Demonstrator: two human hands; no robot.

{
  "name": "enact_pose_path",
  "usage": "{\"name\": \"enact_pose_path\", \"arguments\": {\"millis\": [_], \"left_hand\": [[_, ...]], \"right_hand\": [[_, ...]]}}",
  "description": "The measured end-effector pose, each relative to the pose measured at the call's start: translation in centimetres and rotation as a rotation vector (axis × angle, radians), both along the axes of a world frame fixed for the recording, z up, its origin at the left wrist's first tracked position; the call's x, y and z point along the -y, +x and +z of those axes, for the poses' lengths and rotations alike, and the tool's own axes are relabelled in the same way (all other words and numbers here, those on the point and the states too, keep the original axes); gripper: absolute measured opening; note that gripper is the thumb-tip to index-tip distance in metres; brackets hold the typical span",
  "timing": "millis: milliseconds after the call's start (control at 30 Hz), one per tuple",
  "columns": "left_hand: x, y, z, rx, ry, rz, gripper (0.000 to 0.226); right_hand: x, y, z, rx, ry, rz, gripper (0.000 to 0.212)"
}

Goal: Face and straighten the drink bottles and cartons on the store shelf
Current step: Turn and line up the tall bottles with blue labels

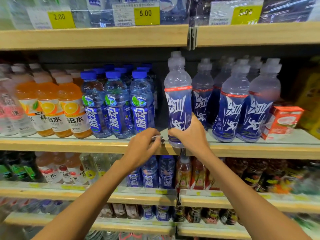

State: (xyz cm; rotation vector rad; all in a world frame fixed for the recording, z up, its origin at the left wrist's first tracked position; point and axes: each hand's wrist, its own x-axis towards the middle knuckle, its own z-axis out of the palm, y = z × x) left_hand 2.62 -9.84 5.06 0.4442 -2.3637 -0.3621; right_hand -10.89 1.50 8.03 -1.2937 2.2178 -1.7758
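Observation:
My right hand grips the lower body of a blue sports bottle with a clear sport cap. The bottle is upright, label facing me, its base hanging over the front edge of the middle shelf. My left hand is at the shelf edge just left of that bottle, its fingers pinched on a small grey clip or tag holder. More of the same blue sports bottles stand to the right. Blue-capped bottles and orange drink bottles stand to the left.
A red carton sits at the right end of the middle shelf. Yellow price tags hang on the upper shelf. A gap lies between the blue-capped bottles and the held bottle. Lower shelves hold several more bottles and cartons.

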Motion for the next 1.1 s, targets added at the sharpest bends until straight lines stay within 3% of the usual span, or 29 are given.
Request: {"name": "enact_pose_path", "arguments": {"millis": [133, 200, 300, 433, 567, 633, 700, 767, 833, 933, 1100], "left_hand": [[-2.9, -0.8, 4.5, -0.361, 0.827, -0.152, 0.023], [-4.4, -1.4, 7.0, -0.454, 1.054, -0.244, 0.026], [-6.6, -1.9, 9.1, -0.513, 1.127, -0.344, 0.027], [-8.5, -2.1, 10.1, -0.559, 1.129, -0.319, 0.040], [-9.1, -2.4, 10.3, -0.624, 1.118, -0.296, 0.015], [-8.9, -2.5, 10.3, -0.622, 1.160, -0.307, 0.021], [-8.3, -2.3, 10.5, -0.561, 1.266, -0.381, 0.033], [-7.6, -2.3, 10.9, -0.504, 1.398, -0.531, 0.033], [-7.1, -2.7, 11.1, -0.445, 1.529, -0.722, 0.044], [-6.9, -3.8, 10.8, -0.360, 1.679, -1.030, 0.052], [-6.5, -4.6, 9.1, -0.300, 1.792, -1.184, 0.058]], "right_hand": [[-2.9, 1.7, 0.4, 0.109, -0.002, 0.129, 0.043], [-3.9, 2.9, 0.0, 0.149, 0.017, 0.170, 0.043], [-4.8, 4.6, -0.9, 0.176, 0.042, 0.211, 0.042], [-5.4, 5.8, -1.5, 0.151, 0.028, 0.199, 0.048], [-6.2, 5.9, -2.2, 0.133, 0.047, 0.227, 0.056], [-6.8, 5.2, -2.6, 0.312, 0.009, 0.397, 0.062], [-7.4, 4.2, -2.9, 0.633, -0.063, 0.611, 0.077], [-7.6, 3.4, -3.2, 0.914, -0.087, 0.816, 0.086], [-7.3, 3.3, -3.4, 1.068, -0.095, 1.046, 0.085], [-6.4, 4.1, -3.6, 1.118, -0.092, 1.335, 0.081], [-6.0, 4.8, -3.7, 1.124, -0.108, 1.355, 0.063]]}}
